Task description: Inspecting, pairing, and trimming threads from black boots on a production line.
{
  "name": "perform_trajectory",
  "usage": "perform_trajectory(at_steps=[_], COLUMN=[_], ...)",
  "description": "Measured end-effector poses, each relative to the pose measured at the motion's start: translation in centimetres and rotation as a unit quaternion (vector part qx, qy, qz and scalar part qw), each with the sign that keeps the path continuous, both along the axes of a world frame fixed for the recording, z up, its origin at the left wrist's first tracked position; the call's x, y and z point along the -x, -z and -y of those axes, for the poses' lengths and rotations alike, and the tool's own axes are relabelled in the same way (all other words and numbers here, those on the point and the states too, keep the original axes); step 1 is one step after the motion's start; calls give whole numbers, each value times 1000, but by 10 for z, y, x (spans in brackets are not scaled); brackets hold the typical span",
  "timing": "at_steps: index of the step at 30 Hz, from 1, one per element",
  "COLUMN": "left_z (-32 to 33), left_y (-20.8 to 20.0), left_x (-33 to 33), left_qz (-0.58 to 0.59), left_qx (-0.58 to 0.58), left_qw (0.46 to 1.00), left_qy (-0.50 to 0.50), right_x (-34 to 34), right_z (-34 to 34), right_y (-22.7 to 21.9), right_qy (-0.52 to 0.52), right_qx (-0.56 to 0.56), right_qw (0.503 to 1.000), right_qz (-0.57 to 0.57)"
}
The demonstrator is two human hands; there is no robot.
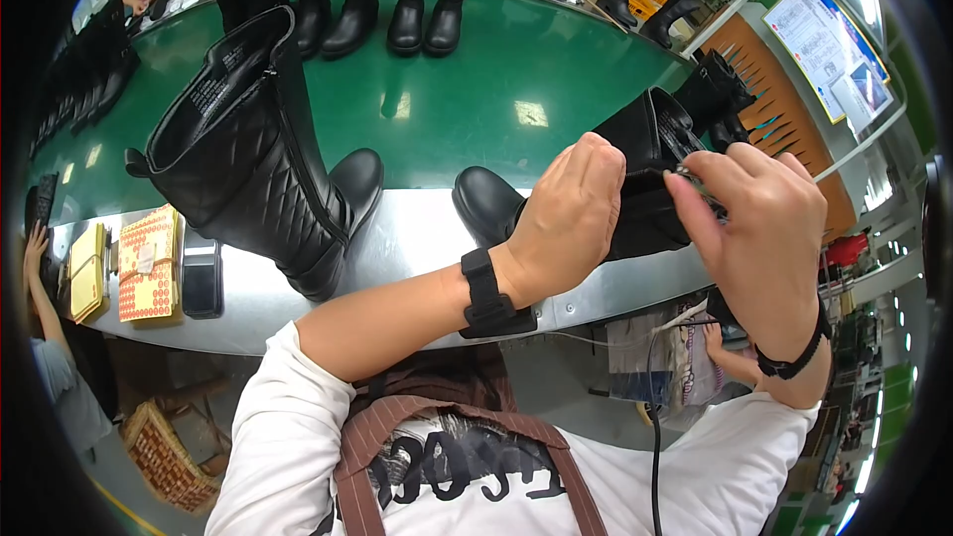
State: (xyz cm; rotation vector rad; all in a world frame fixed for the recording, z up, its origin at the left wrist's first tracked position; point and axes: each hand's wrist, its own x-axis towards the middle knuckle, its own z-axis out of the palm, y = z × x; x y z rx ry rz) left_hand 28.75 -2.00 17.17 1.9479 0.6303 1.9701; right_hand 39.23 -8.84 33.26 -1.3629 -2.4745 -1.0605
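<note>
At centre right, a smooth black boot [635, 174] is gripped by the closed left hand [566, 218]. Its shaft edge is pinched by the right hand [759, 228], possibly with a thin tool. A quilted boot [248, 159] stands at left.

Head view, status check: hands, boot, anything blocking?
Left hand clamped over black boot shaft. Right hand pinching at its top edge; what the fingers hold is unclear. Second quilted boot stands apart to the left, not blocking.

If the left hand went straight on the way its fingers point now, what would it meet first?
The left hand already grips the shaft of the black boot lying on its side. Going on, it would probably meet the right hand, which is pinching at the boot's opening just beyond; depth is unclear.
</note>
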Motion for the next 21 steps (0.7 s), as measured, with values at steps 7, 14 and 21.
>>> perform_trajectory(at_steps=[7,14,21], left_z=[-6,-9,-13], left_y=[-1,-4,-1], left_x=[6,11,14], left_qz=[61,54,53], left_qx=[71,72,84], left_qw=[996,996,995], left_qy=[11,-13,11], right_x=[-2,2,2], right_z=[8,-1,-1], right_y=[-2,10,12], right_qy=[-45,-83,-69], right_qx=[-32,-29,-16], right_qw=[997,996,997], right_qz=[-55,-10,-14])
